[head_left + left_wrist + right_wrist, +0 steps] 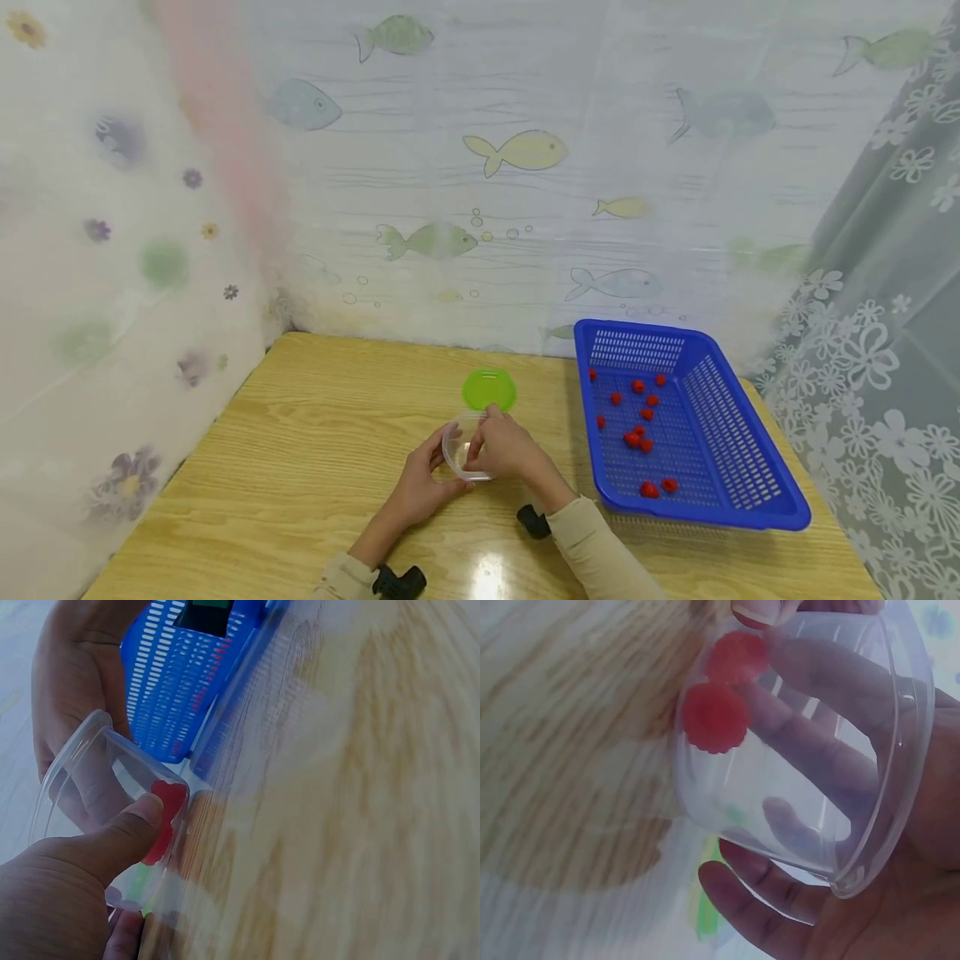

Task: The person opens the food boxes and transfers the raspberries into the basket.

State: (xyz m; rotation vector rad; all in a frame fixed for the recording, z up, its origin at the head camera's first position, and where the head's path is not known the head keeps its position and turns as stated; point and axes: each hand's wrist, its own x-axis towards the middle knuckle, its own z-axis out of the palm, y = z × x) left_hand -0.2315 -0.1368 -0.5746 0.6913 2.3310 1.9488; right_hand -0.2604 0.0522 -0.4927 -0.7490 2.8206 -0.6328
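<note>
My left hand (427, 483) grips a clear plastic cup (454, 450) from the left, its thumb pressed to the near outer wall. Into the cup's mouth reaches my right hand (506, 446) from the right. Two red raspberries (715, 718) lie at the bottom of the cup, one beside the other. The right fingertips (771, 652) are right at these berries; I cannot tell whether they pinch one. Some right-hand fingers (757, 904) stay outside the cup wall. In the left wrist view the left thumb (131, 832) covers part of the red fruit (169, 802).
A blue plastic basket (697, 433) stands at the right of the wooden table (300, 417), with several loose raspberries (634, 437) scattered in it. Just beyond the cup lies a round green lid (489, 390). Patterned curtains (420, 167) hang behind the table and at both sides.
</note>
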